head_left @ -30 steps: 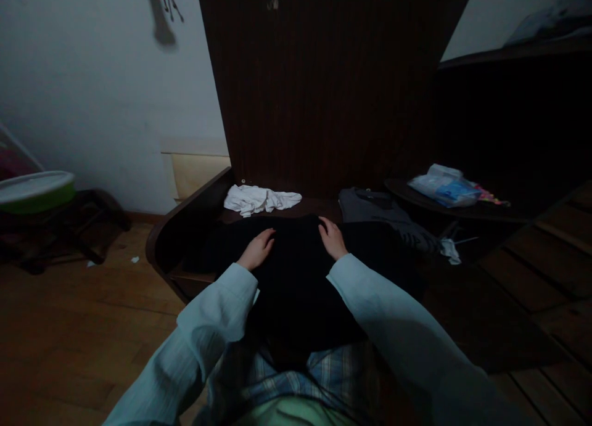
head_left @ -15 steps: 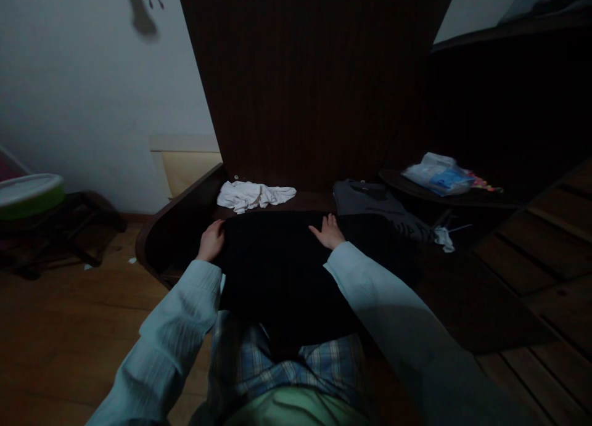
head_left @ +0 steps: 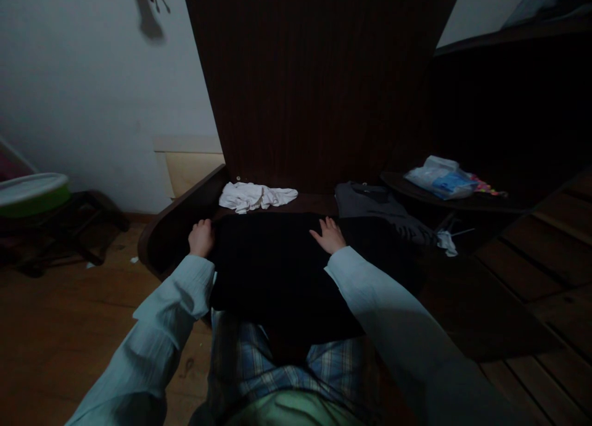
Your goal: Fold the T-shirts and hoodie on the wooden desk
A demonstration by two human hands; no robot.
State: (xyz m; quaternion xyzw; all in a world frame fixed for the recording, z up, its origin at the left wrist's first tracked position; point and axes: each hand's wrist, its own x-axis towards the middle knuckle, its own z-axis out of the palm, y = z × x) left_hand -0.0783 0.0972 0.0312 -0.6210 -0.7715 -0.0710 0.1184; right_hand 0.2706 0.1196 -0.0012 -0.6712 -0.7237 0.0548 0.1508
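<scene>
A black garment [head_left: 272, 259] lies spread on a dark wooden surface [head_left: 161, 235] in front of me, its near end hanging over my plaid-clad lap. My left hand [head_left: 201, 237] is at the garment's left edge, fingers curled closed on the cloth. My right hand [head_left: 328, 235] lies flat on the garment's upper right part, fingers spread. Both arms wear pale long sleeves.
A crumpled white cloth [head_left: 255, 196] lies behind the black garment, a grey garment [head_left: 374, 204] to its right. A dark shelf [head_left: 481, 204] at right holds plastic packets [head_left: 439, 178]. A tall dark panel [head_left: 319, 81] rises behind. A green-rimmed basin [head_left: 32, 193] sits on a stand at far left.
My left hand slid left from the middle of the black garment to its left edge and closed there. My right hand stayed on the upper right, fingers flattening.
</scene>
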